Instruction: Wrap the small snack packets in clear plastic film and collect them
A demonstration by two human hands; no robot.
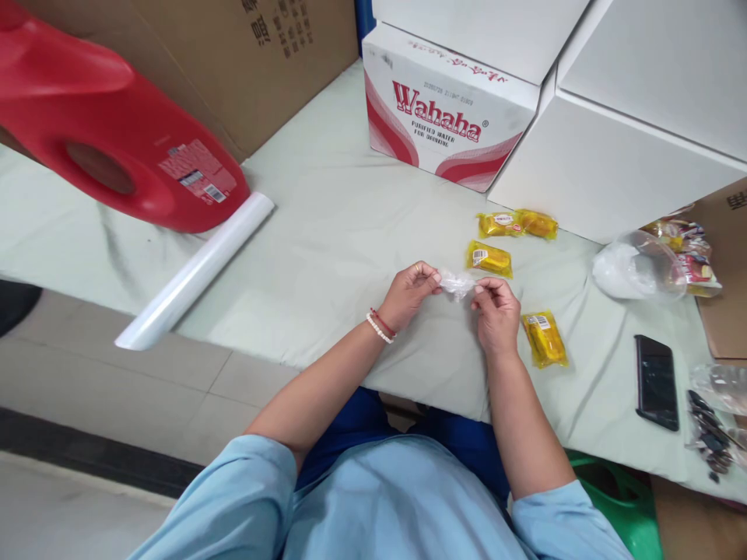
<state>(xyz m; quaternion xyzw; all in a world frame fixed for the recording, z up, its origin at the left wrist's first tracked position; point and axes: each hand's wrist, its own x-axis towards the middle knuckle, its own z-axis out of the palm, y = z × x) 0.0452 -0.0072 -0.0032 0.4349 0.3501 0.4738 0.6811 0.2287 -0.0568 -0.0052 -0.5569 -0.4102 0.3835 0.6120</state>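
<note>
Between my two hands is a crumpled piece of clear plastic film, held just above the pale tablecloth. My left hand pinches its left end between thumb and fingers. Its right end is gripped by the thumb and fingers of my right hand. Just behind the film lies a yellow-wrapped snack. Farther back two more yellow snack packs lie end to end. Another yellow snack pack rests to the right of my right wrist.
A white roll overhangs the table's front edge at left, beside a large red jug. White boxes stand at the back. At right are a clear plastic tub, a phone and a bag of dark pieces.
</note>
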